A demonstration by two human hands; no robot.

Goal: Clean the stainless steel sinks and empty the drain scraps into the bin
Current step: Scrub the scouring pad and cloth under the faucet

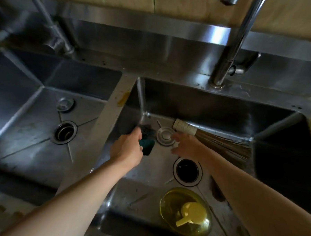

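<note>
Head view, nearest: a yellow-green detergent bottle (pixel 185 212) lay in my right steel sink (pixel 195 101).
Drain: open dark drain hole (pixel 187 170), strainer out.
Left hand (pixel 127 150): gripped a green scouring sponge (pixel 146 144), ready for scrubbing.
Right hand (pixel 186 146): fingers spread, empty, near the round metal drain stopper (pixel 164 136).
Beyond: straw hand broom (pixel 215 141) rested along the back wall.

Head view, steeply down, close over sinks (pixel 114 109)

Grey steel sinks (pixel 213 104); a dark green sponge (pixel 146 145) under a black scourer (pixel 146 130); a translucent yellow bottle (pixel 185 212); a brown broom (pixel 224 141) with cream-wrapped handle.
</note>
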